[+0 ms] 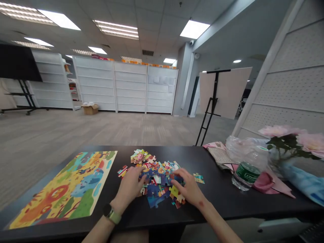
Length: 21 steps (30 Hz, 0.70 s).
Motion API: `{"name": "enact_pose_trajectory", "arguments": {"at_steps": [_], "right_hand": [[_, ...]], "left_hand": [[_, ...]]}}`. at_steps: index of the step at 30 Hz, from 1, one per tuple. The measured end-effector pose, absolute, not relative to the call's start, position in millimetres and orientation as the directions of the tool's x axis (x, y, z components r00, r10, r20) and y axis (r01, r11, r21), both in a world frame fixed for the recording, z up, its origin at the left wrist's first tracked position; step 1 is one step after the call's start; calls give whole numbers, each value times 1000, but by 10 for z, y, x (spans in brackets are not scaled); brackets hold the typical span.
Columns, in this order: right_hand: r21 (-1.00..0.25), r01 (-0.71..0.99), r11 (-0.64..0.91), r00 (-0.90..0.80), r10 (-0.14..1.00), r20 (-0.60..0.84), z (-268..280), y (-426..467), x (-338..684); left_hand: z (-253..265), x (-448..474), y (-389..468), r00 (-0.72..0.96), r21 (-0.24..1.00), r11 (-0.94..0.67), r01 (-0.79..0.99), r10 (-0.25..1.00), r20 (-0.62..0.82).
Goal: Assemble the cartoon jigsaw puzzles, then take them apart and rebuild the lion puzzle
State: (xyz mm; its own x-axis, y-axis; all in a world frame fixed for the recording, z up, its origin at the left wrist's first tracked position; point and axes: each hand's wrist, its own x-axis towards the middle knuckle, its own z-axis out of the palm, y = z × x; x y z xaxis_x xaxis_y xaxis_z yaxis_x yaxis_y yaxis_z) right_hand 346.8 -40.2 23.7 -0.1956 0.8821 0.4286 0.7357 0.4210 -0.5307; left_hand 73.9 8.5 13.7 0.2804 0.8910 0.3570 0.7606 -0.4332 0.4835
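Observation:
A loose pile of colourful jigsaw puzzle pieces (157, 198) lies on the black table, many of them dark blue. On its left side rests my left hand (130, 185), thumb apart from the curved fingers, touching the pieces. My right hand (188, 185) reaches over the right side, its fingers also apart, with the thumb by some yellow pieces (174, 191). Neither hand visibly grips a piece, though some fingertips are hard to make out among them. To the left, a picture sheet (86, 182) with a blue elephant and an orange lion lies flat.
A single puzzle piece (199, 178) lies right of the pile. Farther right are a plastic bottle (246, 173) with a green label, pink cloth (272, 184), clear plastic wrap (234, 148) and pink flowers (283, 131). The table (215, 202) ends just before my body.

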Motion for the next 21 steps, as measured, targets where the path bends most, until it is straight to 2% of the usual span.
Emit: {"name": "enact_pose_trajectory", "arguments": {"at_steps": [3, 6, 8, 10, 12, 15, 17, 21], "right_hand": [[-469, 787, 400, -227, 895, 383, 158, -539, 3438], [-359, 900, 249, -150, 948, 280, 5, -605, 3478], [-314, 935, 168, -106, 973, 205, -86, -590, 3520], [-288, 946, 149, -104, 981, 164, -139, -558, 3555], [-267, 951, 156, -116, 981, 157, -159, -535, 3576], [-252, 953, 165, -125, 978, 167, -174, -529, 3585], [-250, 953, 173, -128, 974, 185, -192, -534, 3586], [-275, 944, 181, -126, 970, 209, -214, -543, 3591]], "left_hand": [[21, 618, -99, 283, 514, -463, 722, 875, 392], [-214, 750, -481, 330, 708, -428, 562, 901, 282], [-358, 900, -709, 314, 894, -269, 359, 937, 155], [-406, 1029, -852, 210, 998, -6, 55, 978, -6], [-324, 1109, -911, 97, 925, 227, -304, 973, -207], [-34, 1151, -924, 82, 622, 365, -692, 896, -436], [155, 1159, -918, 82, 506, 361, -783, 867, -492], [304, 1155, -877, 37, 515, 374, -771, 834, -551]]}}
